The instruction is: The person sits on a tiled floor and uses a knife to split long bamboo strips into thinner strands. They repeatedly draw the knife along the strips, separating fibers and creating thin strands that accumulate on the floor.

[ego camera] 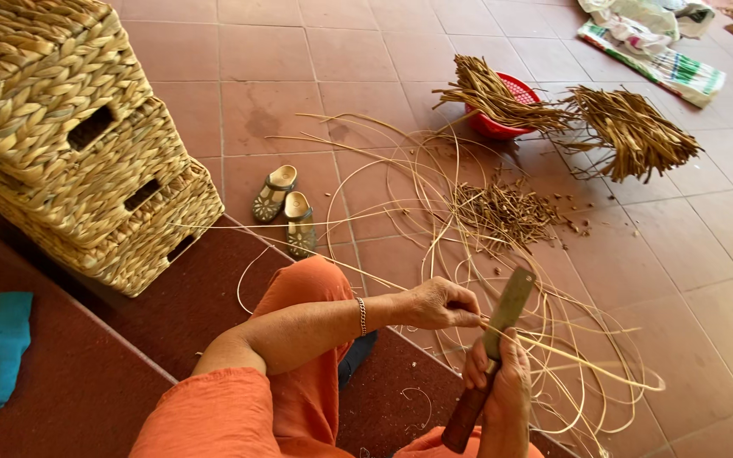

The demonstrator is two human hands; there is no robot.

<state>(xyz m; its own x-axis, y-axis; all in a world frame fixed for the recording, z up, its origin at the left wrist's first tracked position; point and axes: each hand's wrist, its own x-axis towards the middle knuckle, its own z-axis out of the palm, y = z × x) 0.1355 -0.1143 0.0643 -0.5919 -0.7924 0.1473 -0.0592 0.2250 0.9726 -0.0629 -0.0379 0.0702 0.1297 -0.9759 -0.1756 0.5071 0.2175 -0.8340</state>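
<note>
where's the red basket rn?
Head view, upper right: the red basket sits on the tiled floor, partly under a bundle of dried reeds, beyond the loose cane strips.

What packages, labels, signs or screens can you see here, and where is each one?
No signs, screens or readable labels show.
Plastic bags: crumpled on the tiled floor at the far right, whitish with green and red stripes.
Woven baskets: stacked at the left, boxy, straw-coloured, with handle slots.
Red basket: round, on the floor ahead, under a bundle of dry stalks.

Head view, steeply down, close over lap
</note>
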